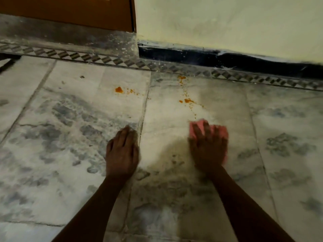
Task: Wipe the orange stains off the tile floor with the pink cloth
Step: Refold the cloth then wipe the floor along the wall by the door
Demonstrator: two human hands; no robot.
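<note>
My right hand [208,147] presses flat on the pink cloth [220,132], which lies on the marbled tile floor [70,119]; the cloth shows beyond my fingers and at the hand's right side. Orange stains lie farther away: a blob [119,89] with small specks to its right, a smear [188,100] with a trail of dots running down toward the cloth, and a splash [181,78] near the patterned border. My left hand [122,152] rests palm down on the bare floor, beside a tile joint, holding nothing.
A patterned border strip [122,61] runs along the far edge of the tiles. Behind it stand a pale wall [227,23] with a dark skirting [227,61] and a brown door [70,9] above a grey threshold.
</note>
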